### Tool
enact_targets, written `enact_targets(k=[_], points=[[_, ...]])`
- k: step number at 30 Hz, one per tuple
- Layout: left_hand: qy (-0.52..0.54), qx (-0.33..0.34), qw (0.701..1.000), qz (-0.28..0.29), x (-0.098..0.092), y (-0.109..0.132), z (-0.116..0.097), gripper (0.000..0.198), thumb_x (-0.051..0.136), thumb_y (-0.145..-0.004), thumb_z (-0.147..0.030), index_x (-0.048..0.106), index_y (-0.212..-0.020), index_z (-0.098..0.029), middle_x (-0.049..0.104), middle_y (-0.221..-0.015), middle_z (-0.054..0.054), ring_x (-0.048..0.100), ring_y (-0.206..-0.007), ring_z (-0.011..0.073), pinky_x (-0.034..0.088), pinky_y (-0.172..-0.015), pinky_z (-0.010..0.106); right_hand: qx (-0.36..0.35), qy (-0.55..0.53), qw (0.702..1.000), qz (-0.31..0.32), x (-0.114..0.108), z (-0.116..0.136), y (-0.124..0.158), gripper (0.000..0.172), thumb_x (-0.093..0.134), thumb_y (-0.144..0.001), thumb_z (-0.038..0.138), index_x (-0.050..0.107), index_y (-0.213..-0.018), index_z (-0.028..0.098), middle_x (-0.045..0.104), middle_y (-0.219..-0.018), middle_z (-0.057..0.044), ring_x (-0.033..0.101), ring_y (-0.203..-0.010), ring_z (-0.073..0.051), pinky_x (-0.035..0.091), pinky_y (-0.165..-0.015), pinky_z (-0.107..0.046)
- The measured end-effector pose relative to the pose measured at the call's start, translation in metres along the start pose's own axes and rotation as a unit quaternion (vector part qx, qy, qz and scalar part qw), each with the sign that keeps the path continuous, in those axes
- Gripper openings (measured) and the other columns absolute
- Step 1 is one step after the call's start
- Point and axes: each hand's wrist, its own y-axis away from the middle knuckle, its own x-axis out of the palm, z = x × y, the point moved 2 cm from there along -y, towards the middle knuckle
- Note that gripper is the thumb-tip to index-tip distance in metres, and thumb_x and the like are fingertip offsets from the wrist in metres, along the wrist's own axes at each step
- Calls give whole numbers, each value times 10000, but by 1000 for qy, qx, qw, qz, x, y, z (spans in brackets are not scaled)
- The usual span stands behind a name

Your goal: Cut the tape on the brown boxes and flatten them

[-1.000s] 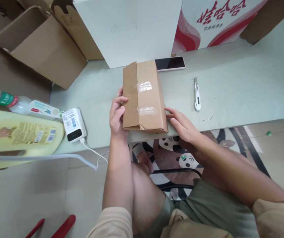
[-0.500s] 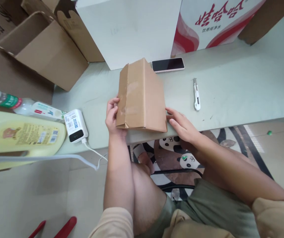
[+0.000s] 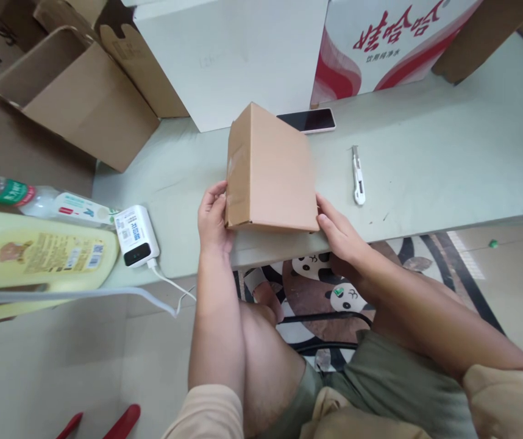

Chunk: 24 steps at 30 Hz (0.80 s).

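A brown cardboard box (image 3: pixel 280 171) is tilted between my two hands at the front of the table. Its broad plain face turns up toward me, and a narrower taped side (image 3: pixel 239 174) faces left. My left hand (image 3: pixel 213 216) grips the lower left edge, the fingers curled against the taped side. At the lower right edge, my right hand (image 3: pixel 339 228) presses its fingers to the box, their tips partly hidden behind it. Beyond the box, a phone (image 3: pixel 314 120) lies partly covered by it. To the right rests a white box cutter (image 3: pixel 358 177).
White (image 3: pixel 243 55) and red-and-white cartons (image 3: pixel 380 49) stand at the back. Open brown boxes (image 3: pixel 92 103) are at the left. A white power bank (image 3: pixel 136 235) with a cable, a plastic bottle (image 3: pixel 19 192) and a yellow jug (image 3: pixel 42 256) lie near the left front edge.
The box has turned, so its broad plain face shows more and the taped side less. It has shifted slightly right, and my right hand now presses against its lower right edge.
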Motion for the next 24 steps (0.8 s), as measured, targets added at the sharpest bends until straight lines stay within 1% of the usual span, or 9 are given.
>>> enact_targets(k=[2, 5, 7, 12, 16, 19, 24], points=[[-6, -3, 1000, -6, 0, 0, 1, 318, 859, -647, -363, 747, -919, -242, 745, -851, 2, 647, -691, 124, 498, -621, 229, 11, 0, 1000, 3, 0, -1, 0, 845, 349, -968, 733, 307, -1624, 203, 366, -1672, -95, 296, -1584, -302, 227, -1325, -563], [-20, -4, 1000, -7, 0, 0, 1, 330, 862, -654, -386, 747, -931, -248, 772, -946, 15, 684, -761, 141, 531, -664, 243, 6, -5, 1000, 8, 0, -2, 0, 820, 335, -976, 725, 277, -1637, 243, 345, -1681, -67, 315, -1577, -293, 208, -1327, -570], [-24, -4, 1000, -4, 0, 0, 2, 340, 860, -661, -399, 742, -941, -247, 775, -972, 18, 693, -786, 144, 541, -683, 247, 9, -9, 1000, 9, 0, -2, 0, 819, 329, -979, 722, 263, -1642, 246, 351, -1679, -64, 322, -1574, -289, 205, -1328, -570], [-18, -11, 1000, -7, 1, 0, 1, 347, 870, -652, -396, 743, -938, -245, 776, -964, 16, 686, -766, 133, 543, -678, 239, 19, -10, 1000, 10, 0, -2, 1, 853, 330, -970, 739, 258, -1643, 220, 352, -1677, -86, 310, -1578, -298, 199, -1328, -568], [-10, -13, 1000, -16, 3, 1, 0, 354, 885, -627, -393, 745, -913, -239, 778, -951, 13, 678, -751, 124, 537, -664, 225, 22, 1, 1000, 10, 1, -2, 1, 877, 307, -970, 745, 243, -1645, 190, 373, -1666, -111, 312, -1577, -308, 226, -1320, -572], [-7, -15, 1000, -19, 4, 2, -1, 353, 888, -614, -387, 745, -899, -235, 774, -937, 9, 667, -733, 116, 524, -649, 215, 18, 4, 1000, 13, 1, -2, 1, 863, 305, -975, 736, 244, -1645, 194, 364, -1670, -106, 314, -1576, -305, 231, -1318, -573], [-17, -12, 1000, -12, 4, 1, 0, 320, 851, -671, -389, 732, -930, -244, 762, -944, 8, 668, -752, 127, 515, -672, 236, 21, 1, 1000, 11, 0, -2, 1, 834, 311, -981, 725, 240, -1647, 229, 350, -1677, -86, 334, -1568, -299, 248, -1316, -568]])
